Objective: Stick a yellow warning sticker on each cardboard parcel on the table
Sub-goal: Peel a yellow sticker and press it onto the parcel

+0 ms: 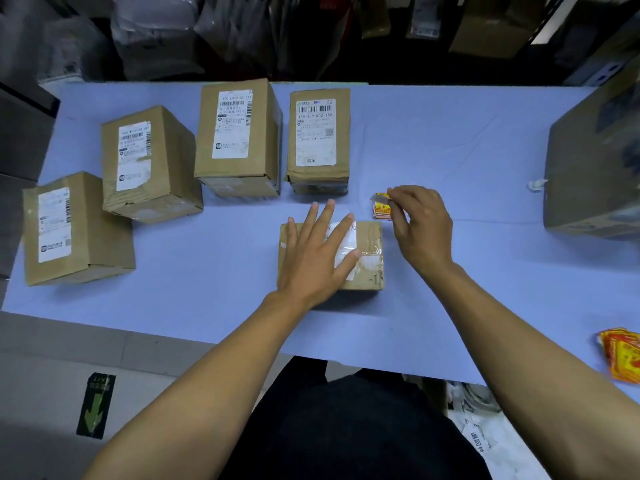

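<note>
Parcels number six on the tabletop (450, 140). Left hand (320, 251) lies flat, fingers spread, on the near-edge parcel (370, 258); right hand (422, 226) pinches one yellow sticker (382, 206).

You have a small brown cardboard parcel (363, 258) lying flat at centre; a yellow-and-red warning sticker (382, 206) hangs at its 1 o'clock corner. Four taller label-bearing brown parcels (239, 136) arc from 9 to 12 o'clock.
</note>
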Action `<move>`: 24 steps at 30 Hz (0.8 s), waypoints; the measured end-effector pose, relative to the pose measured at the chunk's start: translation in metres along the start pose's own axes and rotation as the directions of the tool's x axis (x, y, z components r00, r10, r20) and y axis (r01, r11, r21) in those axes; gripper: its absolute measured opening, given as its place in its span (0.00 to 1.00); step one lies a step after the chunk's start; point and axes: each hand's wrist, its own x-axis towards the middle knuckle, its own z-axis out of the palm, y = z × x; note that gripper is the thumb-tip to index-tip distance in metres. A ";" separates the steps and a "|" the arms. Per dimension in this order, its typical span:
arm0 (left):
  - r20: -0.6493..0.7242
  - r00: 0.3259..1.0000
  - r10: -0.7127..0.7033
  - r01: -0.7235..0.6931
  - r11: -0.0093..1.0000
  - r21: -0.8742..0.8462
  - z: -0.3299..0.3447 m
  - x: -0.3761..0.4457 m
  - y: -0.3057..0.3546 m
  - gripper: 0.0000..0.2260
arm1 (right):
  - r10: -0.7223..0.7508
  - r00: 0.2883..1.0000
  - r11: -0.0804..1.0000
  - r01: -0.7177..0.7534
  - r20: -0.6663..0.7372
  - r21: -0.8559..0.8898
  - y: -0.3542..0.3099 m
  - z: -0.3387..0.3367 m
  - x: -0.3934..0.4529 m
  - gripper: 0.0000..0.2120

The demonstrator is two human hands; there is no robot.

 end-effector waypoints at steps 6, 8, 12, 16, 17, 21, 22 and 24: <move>0.072 0.933 -0.354 0.265 0.535 -0.802 -0.040 0.013 0.048 0.14 | -0.120 0.986 0.990 0.128 -0.114 0.066 -0.035 -0.030 -0.029 0.09; 0.303 0.872 -0.384 0.392 0.176 -0.903 -0.048 0.022 0.059 0.14 | -0.192 0.974 0.979 0.198 -0.123 0.042 -0.042 -0.033 -0.036 0.09; 0.327 0.866 -0.378 0.371 0.048 -0.928 -0.057 0.023 0.067 0.08 | -0.237 0.965 0.971 0.240 -0.108 0.015 -0.050 -0.040 -0.038 0.12; 0.279 0.877 -0.391 0.333 0.077 -0.940 -0.061 0.021 0.064 0.07 | 0.009 0.998 0.962 -0.027 0.067 0.271 -0.062 -0.050 -0.036 0.17; 0.269 0.880 -0.392 0.327 0.087 -0.941 -0.064 0.020 0.061 0.07 | 0.201 0.964 0.853 -0.259 0.173 0.453 -0.068 -0.054 -0.034 0.18; 0.265 0.907 -0.326 0.327 0.152 -0.933 -0.070 0.014 0.048 0.07 | 0.461 0.666 0.164 -0.713 0.587 0.681 -0.084 -0.065 -0.022 0.06; 0.267 0.912 -0.311 0.328 0.165 -0.930 -0.070 0.012 0.046 0.06 | 0.449 0.653 0.154 -0.729 0.610 0.667 -0.085 -0.066 -0.022 0.04; 0.265 0.917 -0.298 0.328 0.188 -0.926 -0.071 0.010 0.042 0.06 | 0.445 0.650 0.156 -0.733 0.615 0.662 -0.088 -0.066 -0.022 0.04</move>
